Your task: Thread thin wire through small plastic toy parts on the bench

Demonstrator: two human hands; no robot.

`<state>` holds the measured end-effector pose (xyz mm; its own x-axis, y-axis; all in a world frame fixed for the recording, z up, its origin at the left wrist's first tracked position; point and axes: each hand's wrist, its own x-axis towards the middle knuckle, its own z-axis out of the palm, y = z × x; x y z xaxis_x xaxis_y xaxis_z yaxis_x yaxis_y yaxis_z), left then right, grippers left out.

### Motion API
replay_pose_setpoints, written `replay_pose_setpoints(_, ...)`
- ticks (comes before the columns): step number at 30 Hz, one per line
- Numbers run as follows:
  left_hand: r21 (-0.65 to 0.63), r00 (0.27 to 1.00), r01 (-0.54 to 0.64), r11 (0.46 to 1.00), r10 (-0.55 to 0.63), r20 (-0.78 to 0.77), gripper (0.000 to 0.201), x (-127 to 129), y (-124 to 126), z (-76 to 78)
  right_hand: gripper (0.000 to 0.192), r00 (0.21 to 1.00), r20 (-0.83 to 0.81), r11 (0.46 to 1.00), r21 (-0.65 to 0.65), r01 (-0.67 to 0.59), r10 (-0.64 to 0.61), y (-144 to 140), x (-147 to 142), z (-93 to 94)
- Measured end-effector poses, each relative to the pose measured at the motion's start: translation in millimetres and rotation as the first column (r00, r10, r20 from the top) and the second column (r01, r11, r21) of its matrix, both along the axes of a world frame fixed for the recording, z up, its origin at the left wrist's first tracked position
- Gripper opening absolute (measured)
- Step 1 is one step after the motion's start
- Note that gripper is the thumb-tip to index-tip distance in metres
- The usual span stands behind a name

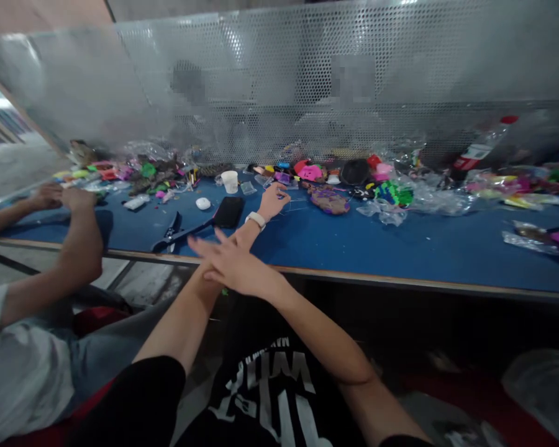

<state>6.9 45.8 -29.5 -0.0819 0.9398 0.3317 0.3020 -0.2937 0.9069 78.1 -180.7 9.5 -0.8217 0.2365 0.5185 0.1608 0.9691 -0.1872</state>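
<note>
My left hand, with a white watch on its wrist, reaches over the blue table. Its fingertips are drawn together beside some thin wires; whether they pinch anything is unclear. A black phone lies just left of this hand. My right hand hovers flat and blurred across my left forearm near the table's front edge, fingers spread, holding nothing. A purple and brown lump lies to the right of my left hand.
A white cup, a white oval piece and a black tool sit left of the phone. Colourful small parts and plastic bags line the perforated metal screen. A bottle lies at right. A co-worker's hands rest at left.
</note>
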Motion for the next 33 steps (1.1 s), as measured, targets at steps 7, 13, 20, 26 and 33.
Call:
replay_pose_setpoints(7, 0.052, 0.999, 0.05, 0.997, -0.049, -0.005, 0.031, 0.4, -2.1, 4.1, 0.016, 0.929, -0.368, 0.915, -0.385, -0.12, -0.032, -4.0, 50.3, -35.9)
replay_pose_setpoints(13, 0.005, 0.986, 0.117, 0.993, -0.117, 0.119, 0.039, -3.7, -0.3, 3.0, 0.016, 0.888, -0.32, 0.879, -0.448, 0.166, -0.331, 107.1, 89.3, -3.7)
replay_pose_setpoints(20, -0.021, 0.975, 0.116, 0.993, -0.11, 0.192, 0.035, -0.4, -2.0, 1.6, 0.026, 0.853, -0.139, 0.805, -0.436, 0.403, -0.503, 239.8, 129.1, 19.2)
replay_pose_setpoints(26, -0.066, 0.977, 0.097, 0.993, -0.082, 0.196, 0.04, -0.9, -5.8, 3.1, 0.015, 0.83, -0.23, 0.733, -0.621, 0.277, -0.508, 238.4, 133.1, -13.0)
replay_pose_setpoints(33, -0.026, 0.98, 0.06, 0.998, -0.054, 0.193, 0.038, -0.2, 1.6, -2.7, 0.036, 0.777, -0.277, 0.666, -0.709, 0.231, -0.565, 228.5, 118.8, -24.2)
